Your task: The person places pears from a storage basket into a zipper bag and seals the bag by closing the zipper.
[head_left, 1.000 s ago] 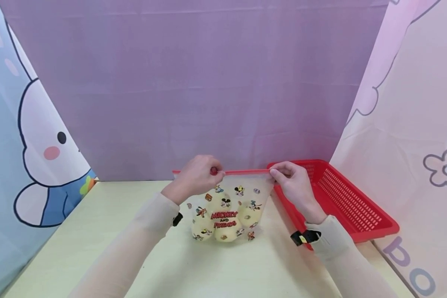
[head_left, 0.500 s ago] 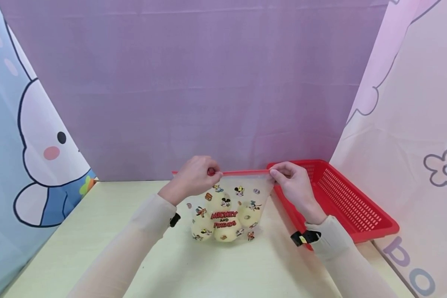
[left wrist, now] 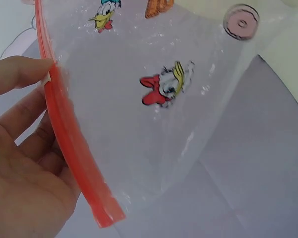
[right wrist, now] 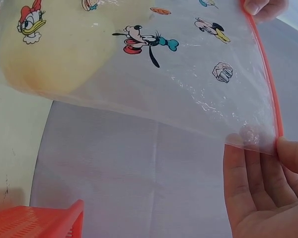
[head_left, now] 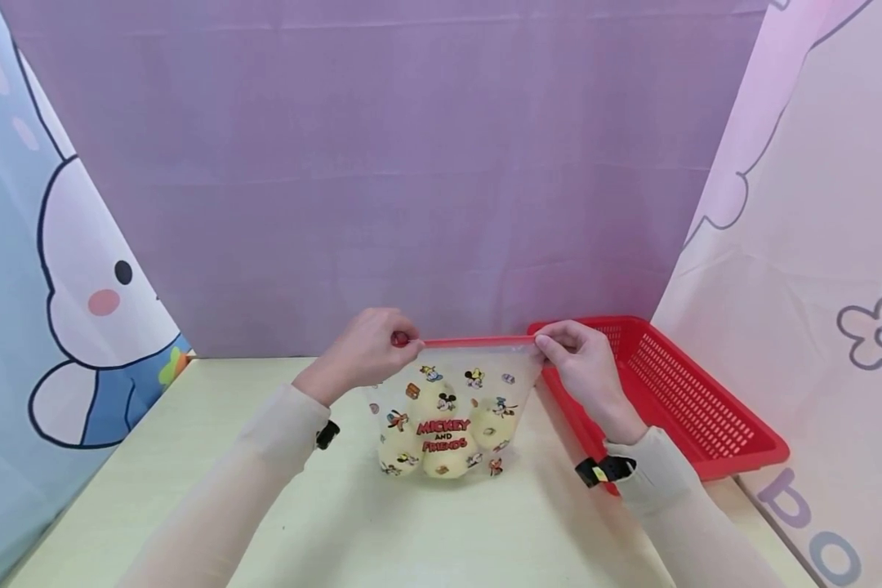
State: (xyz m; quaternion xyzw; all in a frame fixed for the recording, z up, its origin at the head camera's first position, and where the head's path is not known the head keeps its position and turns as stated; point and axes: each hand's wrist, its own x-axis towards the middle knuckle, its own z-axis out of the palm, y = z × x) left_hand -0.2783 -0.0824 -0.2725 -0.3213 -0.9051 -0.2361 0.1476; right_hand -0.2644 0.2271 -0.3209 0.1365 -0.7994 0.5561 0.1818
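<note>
A clear zip-top bag (head_left: 441, 408) printed with cartoon figures stands on the table, holding several pale yellow round things (head_left: 448, 460). Its red zip strip (head_left: 478, 340) is stretched between both hands. My left hand (head_left: 367, 347) pinches the strip left of the middle between thumb and finger; in the left wrist view the strip's free end (left wrist: 107, 215) runs on past the thumb (left wrist: 25, 72). At the top right corner, my right hand (head_left: 584, 367) pinches the end of the strip, its other fingers (right wrist: 260, 183) behind the bag.
A red plastic basket (head_left: 742, 465) with slotted walls stands on the right, close behind the right wrist. The pale table (head_left: 228, 457) reaches back to a purple cloth (head_left: 412, 180). Printed cloths flank it left (head_left: 81, 245) and right (head_left: 816, 269).
My left hand has slid a little left along the red zip strip, exposing more of it between the hands. The right hand and the bag's lower part have stayed nearly still.
</note>
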